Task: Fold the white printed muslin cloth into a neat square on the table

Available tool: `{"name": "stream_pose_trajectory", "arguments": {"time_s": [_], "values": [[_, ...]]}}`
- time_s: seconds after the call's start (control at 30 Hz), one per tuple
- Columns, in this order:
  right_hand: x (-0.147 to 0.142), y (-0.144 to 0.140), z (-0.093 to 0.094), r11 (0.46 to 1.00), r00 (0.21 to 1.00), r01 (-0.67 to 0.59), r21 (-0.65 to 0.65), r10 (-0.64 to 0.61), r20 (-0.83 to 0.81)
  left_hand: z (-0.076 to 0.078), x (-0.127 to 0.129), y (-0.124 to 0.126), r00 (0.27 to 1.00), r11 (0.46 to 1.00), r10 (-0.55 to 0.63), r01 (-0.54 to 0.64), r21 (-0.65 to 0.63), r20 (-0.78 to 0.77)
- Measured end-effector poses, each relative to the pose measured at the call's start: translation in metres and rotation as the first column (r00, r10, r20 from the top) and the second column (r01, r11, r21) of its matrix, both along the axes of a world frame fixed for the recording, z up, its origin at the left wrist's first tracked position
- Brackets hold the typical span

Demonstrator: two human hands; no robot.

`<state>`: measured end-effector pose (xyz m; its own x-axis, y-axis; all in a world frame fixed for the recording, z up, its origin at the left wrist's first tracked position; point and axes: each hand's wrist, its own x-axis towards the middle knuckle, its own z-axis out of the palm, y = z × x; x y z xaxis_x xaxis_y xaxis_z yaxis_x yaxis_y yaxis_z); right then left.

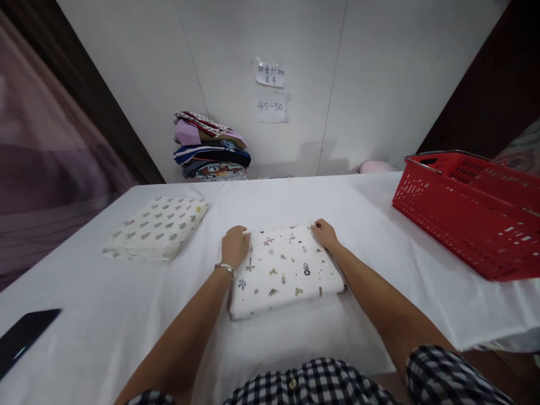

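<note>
A folded white cloth (287, 270) printed with small leaves and shapes lies flat on the white-covered table in front of me. My left hand (235, 246) grips its far left corner, with the fingertips curled at the edge. At the far right corner, my right hand (324, 233) has its fingers closed on the cloth. A second folded cloth (158, 228), white with grey-green prints, rests on the table to the left, apart from my hands.
On the right stands a red plastic basket (459, 219) with metal handles. A stack of folded fabrics (213, 152) sits beyond the table's back edge by the wall. A black flat device (27, 337) lies at the near left. Paper notes (273, 106) hang on the wall.
</note>
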<state>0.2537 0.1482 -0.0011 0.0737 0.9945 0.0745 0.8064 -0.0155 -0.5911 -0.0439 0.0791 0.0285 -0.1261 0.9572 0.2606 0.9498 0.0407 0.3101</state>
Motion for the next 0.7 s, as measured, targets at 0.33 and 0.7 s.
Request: {"name": "stream_pose_trajectory", "arguments": {"time_s": [0.33, 0.7], "values": [[-0.037, -0.043, 0.034, 0.883, 0.858, -0.437, 0.169, 0.352, 0.374, -0.015, 0.024, -0.016, 0.94, 0.954, -0.27, 0.232, -0.191, -0.209], [-0.03, -0.052, 0.014, 0.868, 0.766, -0.494, -0.049, 0.461, 0.448, -0.016, 0.021, -0.017, 0.941, 0.955, -0.274, 0.242, -0.173, -0.199]]}}
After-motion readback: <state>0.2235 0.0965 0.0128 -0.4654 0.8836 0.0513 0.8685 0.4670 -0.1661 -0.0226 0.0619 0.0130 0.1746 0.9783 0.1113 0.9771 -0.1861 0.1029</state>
